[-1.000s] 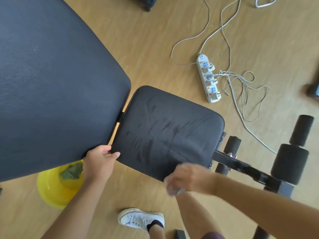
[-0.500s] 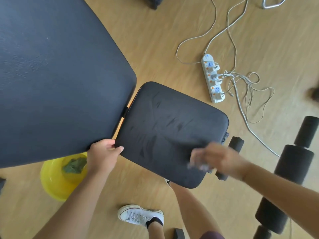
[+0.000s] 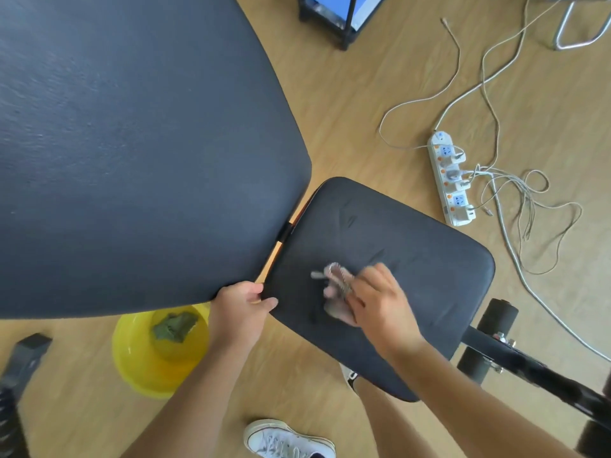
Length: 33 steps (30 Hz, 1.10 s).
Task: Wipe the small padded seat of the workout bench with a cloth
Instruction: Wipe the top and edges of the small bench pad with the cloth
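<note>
The small black padded seat (image 3: 413, 246) lies in the middle of the view, beside the large black back pad (image 3: 132, 143). My right hand (image 3: 380, 302) presses a small light cloth (image 3: 334, 279) onto the seat's near left part; the cloth is blurred with motion. My left hand (image 3: 241, 309) grips the seat's near left corner, at the gap between the two pads. Faint wipe streaks show on the seat's surface.
A yellow basin (image 3: 148, 368) holding a green rag (image 3: 173, 327) sits on the wooden floor under the back pad. A white power strip (image 3: 451, 180) with tangled cables lies to the right. Black foam rollers (image 3: 489, 338) stick out at the bench's end. My white shoe (image 3: 284, 439) is below.
My right hand has swept the cloth from the seat's near right edge to its left part. The left hand has kept its hold on the seat's corner. The camera has shifted.
</note>
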Motion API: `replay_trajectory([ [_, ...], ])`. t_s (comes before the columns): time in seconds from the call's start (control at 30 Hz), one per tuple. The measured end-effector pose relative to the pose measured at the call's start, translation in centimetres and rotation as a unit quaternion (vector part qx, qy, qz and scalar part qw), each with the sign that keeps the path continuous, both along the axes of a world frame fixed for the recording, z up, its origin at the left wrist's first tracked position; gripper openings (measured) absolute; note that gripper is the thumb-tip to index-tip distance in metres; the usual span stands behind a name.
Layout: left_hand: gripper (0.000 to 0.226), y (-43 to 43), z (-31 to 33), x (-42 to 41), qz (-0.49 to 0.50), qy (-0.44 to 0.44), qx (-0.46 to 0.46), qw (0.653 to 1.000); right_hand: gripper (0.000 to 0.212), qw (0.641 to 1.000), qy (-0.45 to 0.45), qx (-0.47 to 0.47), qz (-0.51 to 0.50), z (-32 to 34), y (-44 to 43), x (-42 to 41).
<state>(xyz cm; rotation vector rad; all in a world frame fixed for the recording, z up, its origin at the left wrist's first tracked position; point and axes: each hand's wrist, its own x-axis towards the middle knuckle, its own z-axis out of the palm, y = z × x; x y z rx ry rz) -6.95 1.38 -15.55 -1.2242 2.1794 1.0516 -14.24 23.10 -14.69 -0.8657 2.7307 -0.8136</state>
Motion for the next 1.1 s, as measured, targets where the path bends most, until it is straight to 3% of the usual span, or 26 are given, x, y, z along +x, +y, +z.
replay_trajectory([
  [0.07, 0.041, -0.1, -0.1, 0.0, -0.005, -0.004, -0.003, 1.000, 0.020, 0.983, 0.036, -0.028, -0.178, -0.3, -1.9, -4.6],
  [0.13, 0.042, -0.1, -0.1, 0.1, -0.009, -0.007, -0.006, 1.000, 0.010, 0.969, -0.022, -0.025, -0.244, -0.9, -3.5, -5.6],
  [0.17, 0.042, -0.2, -0.1, 0.1, -0.008, -0.007, -0.008, 1.000, 0.007, 0.977, -0.043, -0.013, -0.207, -1.1, -4.3, -4.5],
  [0.2, 0.042, -0.1, 0.0, 0.1, -0.009, -0.006, -0.009, 1.000, 0.017, 0.990, -0.058, -0.014, -0.125, -1.3, -4.7, -2.3],
  [0.27, 0.044, 0.0, 0.2, 0.0, -0.012, -0.002, -0.010, 1.000, 0.031, 0.991, -0.055, -0.018, 0.120, -1.7, -3.7, 2.0],
  [0.33, 0.044, 0.1, 0.4, -0.1, -0.002, -0.005, -0.004, 1.000, 0.024, 0.926, -0.038, 0.046, 0.373, -1.8, -1.3, 2.5],
  [0.37, 0.043, 0.2, 0.5, -0.1, 0.003, -0.005, -0.004, 1.000, 0.021, 0.893, -0.027, 0.065, 0.444, -1.6, -0.7, 1.0],
  [0.4, 0.041, 0.2, 0.5, -0.1, 0.007, -0.006, -0.005, 1.000, 0.019, 0.891, -0.028, 0.073, 0.448, -1.4, -0.4, -1.1],
  [0.43, 0.040, 0.1, 0.6, -0.2, 0.010, -0.010, -0.006, 1.000, 0.013, 0.925, -0.047, 0.064, 0.372, -0.8, -0.5, -3.5],
  [0.47, 0.038, 0.1, 0.6, -0.2, 0.011, -0.014, -0.008, 1.000, 0.008, 0.971, -0.097, 0.039, 0.216, -0.2, -0.7, -6.0],
  [0.5, 0.037, 0.1, 0.6, -0.3, 0.012, -0.016, -0.010, 1.000, 0.021, 0.993, -0.113, -0.006, 0.029, 0.1, -1.1, -8.4],
  [0.53, 0.036, 0.1, 0.6, -0.2, 0.011, -0.016, -0.011, 1.000, 0.031, 0.988, -0.090, -0.037, -0.117, 0.3, -1.8, -9.7],
  [0.6, 0.035, 0.2, 0.5, -0.2, 0.007, -0.015, -0.014, 1.000, 0.023, 0.972, -0.059, -0.036, -0.223, 0.1, -3.7, -8.4],
  [0.63, 0.034, 0.2, 0.5, -0.2, 0.006, -0.015, -0.014, 1.000, 0.016, 0.977, -0.082, -0.018, -0.198, -0.3, -4.6, -6.2],
  [0.73, 0.027, 0.0, 0.3, -0.1, -0.009, -0.008, -0.014, 1.000, 0.024, 0.987, -0.122, 0.055, 0.093, -1.5, -5.8, 1.7],
  [0.8, 0.030, 0.0, 0.4, -0.2, -0.010, -0.012, -0.024, 1.000, 0.021, 0.937, -0.083, 0.094, 0.327, -2.2, -5.7, 2.6],
  [0.83, 0.029, 0.0, 0.5, -0.2, -0.006, -0.008, -0.023, 1.000, 0.015, 0.906, -0.093, 0.105, 0.399, -2.1, -6.2, 1.0],
  [0.9, 0.027, 0.1, 0.4, -0.2, 0.000, -0.001, -0.021, 1.000, 0.018, 0.922, -0.168, 0.087, 0.338, -1.5, -7.5, -4.6],
  [0.97, 0.032, 0.2, 0.4, -0.3, 0.018, -0.006, -0.020, 1.000, 0.019, 0.983, -0.124, 0.072, 0.119, -1.3, -9.2, -11.4],
  [1.03, 0.035, 0.2, 0.4, -0.2, 0.021, -0.004, -0.021, 1.000, 0.006, 0.983, -0.129, 0.102, -0.082, -1.0, -9.5, -17.5],
  [1.1, 0.035, 0.2, 0.3, -0.2, 0.012, -0.002, -0.026, 1.000, 0.031, 0.966, -0.200, 0.151, -0.059, 0.0, -9.2, -20.3],
])
